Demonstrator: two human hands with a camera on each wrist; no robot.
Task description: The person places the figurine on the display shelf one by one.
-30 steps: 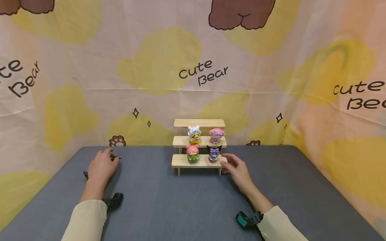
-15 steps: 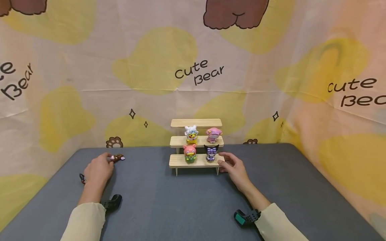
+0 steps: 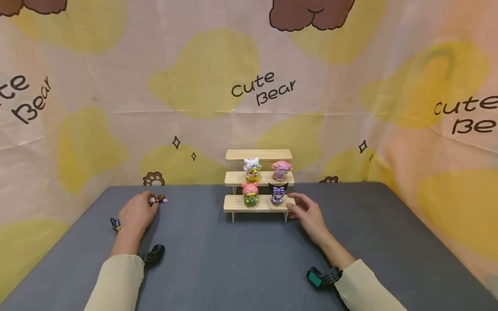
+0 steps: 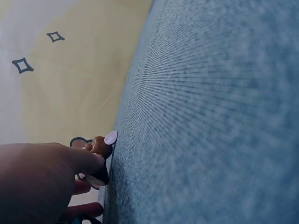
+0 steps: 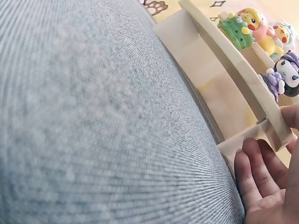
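Left hand (image 3: 135, 212) pinches brown figurine (image 4: 99, 146), outside right wrist view

Brown figurine (image 3: 160, 199) partly behind left grip (image 3: 137, 212)

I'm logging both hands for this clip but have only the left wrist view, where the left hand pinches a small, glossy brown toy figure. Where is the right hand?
Observer: The bare right hand holds the right end of the lowest tier of a pale wooden, three-tier display stand.

Reviewer: Does anything stand on it?

Observer: Yes, four small painted toy figures, two on the middle tier and two on the lowest.

Reviewer: Which one is nearest that hand?

Observer: The black-and-purple figure with pointed ears, at the right of the lowest tier.
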